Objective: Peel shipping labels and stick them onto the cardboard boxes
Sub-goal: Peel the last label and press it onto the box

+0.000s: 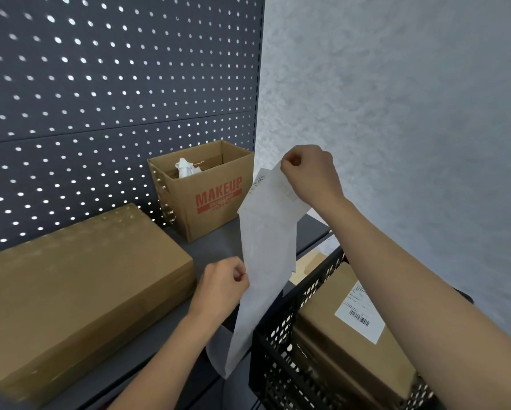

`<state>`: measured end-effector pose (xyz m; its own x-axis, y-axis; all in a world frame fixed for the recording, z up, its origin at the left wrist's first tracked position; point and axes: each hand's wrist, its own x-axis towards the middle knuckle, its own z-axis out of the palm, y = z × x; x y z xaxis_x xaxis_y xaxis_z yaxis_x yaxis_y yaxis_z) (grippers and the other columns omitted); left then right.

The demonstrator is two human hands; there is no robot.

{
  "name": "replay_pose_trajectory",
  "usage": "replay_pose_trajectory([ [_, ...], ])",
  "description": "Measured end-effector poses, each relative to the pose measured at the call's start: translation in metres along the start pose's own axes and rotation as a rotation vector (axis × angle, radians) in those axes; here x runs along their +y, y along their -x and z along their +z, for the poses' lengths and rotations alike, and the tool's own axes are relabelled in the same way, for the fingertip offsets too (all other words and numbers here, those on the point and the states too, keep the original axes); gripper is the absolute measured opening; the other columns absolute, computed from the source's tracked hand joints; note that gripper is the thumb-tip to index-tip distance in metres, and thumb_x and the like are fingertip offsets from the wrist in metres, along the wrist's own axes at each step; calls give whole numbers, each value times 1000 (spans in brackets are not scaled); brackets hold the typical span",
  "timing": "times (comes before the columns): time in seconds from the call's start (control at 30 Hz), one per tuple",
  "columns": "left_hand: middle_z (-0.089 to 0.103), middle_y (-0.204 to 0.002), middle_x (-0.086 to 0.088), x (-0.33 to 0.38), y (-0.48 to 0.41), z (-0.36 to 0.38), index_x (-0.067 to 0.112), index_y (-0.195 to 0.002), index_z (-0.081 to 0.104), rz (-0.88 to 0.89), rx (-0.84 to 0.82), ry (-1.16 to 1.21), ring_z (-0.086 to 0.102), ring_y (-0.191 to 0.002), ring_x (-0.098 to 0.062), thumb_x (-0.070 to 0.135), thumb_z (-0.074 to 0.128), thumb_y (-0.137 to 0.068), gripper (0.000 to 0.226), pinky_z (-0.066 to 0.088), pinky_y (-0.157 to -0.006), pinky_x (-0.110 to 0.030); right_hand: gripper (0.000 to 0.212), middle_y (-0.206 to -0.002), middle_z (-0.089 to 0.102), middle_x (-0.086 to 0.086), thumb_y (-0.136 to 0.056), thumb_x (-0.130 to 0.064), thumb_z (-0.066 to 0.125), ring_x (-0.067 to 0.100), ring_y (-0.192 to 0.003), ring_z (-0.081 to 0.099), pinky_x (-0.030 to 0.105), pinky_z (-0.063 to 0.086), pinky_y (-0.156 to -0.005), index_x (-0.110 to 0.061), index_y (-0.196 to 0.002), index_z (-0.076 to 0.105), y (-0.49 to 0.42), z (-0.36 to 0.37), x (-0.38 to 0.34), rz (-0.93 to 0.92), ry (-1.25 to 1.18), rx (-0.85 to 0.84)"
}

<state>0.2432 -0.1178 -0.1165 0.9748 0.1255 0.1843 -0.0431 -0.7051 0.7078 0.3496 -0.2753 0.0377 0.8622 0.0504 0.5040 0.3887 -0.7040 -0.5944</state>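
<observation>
Two hands hold one long white label paper (pixel 266 250) up in the air, over the right end of the gray shelf (pixel 213 250). The right hand (pixel 309 173) is higher and farther away, and its grip pinches the top corner of the paper. The left hand (pixel 223 287) is lower and nearer, and its grip pinches the paper's left edge.

Three cardboard boxes show well. One flat closed box (pixel 85 279) lies on the left of the shelf. One open box (pixel 207 199) (red letters say MAKEUP) stands at the far end with crumpled white stuff (pixel 186 167) inside. One labeled box (pixel 331 344) sits in the single black crate (pixel 278 344) at the near right. One stuck label (pixel 361 312) with a barcode is on top of that box.

More cardboard lies under it, but the crate hides how much. The small print on the papers is too blurry to read. The right arm covers part of the crate.
</observation>
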Motion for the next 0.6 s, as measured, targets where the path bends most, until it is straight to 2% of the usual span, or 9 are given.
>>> replay_pose_trajectory([
  [0.23, 64, -73, 3, -1, 2, 2, 15, -80, 63, 17, -24, -69, 62, -71, -13, 15, 60, -89, 9, 57, -67, -38, 20, -78, 69, -7, -83, -16, 52, 14, -77, 64, 40, 57, -72, -16, -78, 71, -7, -17, -7, 16, -51, 106],
  [0.5, 63, -71, 2, -4, -1, 1, 14, -76, 61, 18, -86, -163, 62, -69, -16, 12, 57, -87, 11, 58, -64, -39, 20, -82, 69, -9, -84, -18, 52, 8, -81, 63, 29, 53, -70, -18, -81, 71, -14, -29, -7, 26, -95, 225],
  [0.6, 63, -73, 0, -3, -3, 0, 14, -77, 60, -4, -123, -185, 62, -70, -17, 11, 56, -85, 10, 57, -65, -39, 19, -82, 68, -11, -84, -19, 52, 7, -81, 62, 20, 47, -64, -20, -81, 70, -15, -31, -5, 26, -106, 266],
])
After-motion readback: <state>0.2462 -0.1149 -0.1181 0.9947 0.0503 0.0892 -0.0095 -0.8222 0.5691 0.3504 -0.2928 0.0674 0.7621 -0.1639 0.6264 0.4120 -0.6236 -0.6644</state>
